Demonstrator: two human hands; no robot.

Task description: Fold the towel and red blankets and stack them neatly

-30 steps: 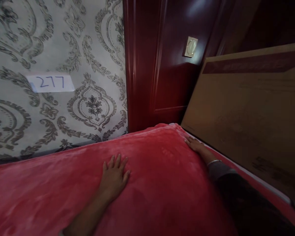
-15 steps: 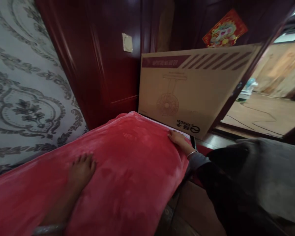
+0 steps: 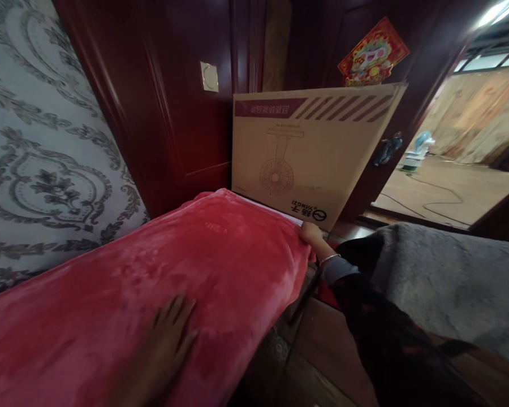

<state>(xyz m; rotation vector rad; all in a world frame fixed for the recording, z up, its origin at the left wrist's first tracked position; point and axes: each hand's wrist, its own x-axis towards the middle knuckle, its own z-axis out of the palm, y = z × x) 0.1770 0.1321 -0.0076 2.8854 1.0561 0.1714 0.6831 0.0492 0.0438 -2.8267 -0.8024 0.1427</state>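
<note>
A plush red blanket [image 3: 233, 265] covers a long raised surface running from the lower left toward the middle of the head view. My left hand [image 3: 165, 345] lies on top of it, fingers spread, a little blurred. At the far right corner my right hand [image 3: 311, 233] is closed around the blanket's edge, with a bracelet at the wrist. A thin white strip [image 3: 271, 210] shows along the far edge, beside that hand. What lies beneath the blanket is hidden.
A cardboard box [image 3: 343, 152] leans just beyond the blanket, against dark red doors [image 3: 195, 135]. Patterned wallpaper [image 3: 46, 175] borders the left side. On the right sits a grey plush-covered surface [image 3: 445, 277], with a doorway and a cable [image 3: 445, 202] on the floor beyond.
My left hand has slid right and nearer to me across the blanket. My right hand has closed on the corner, pulling its edge inward. The view has shifted slightly.
</note>
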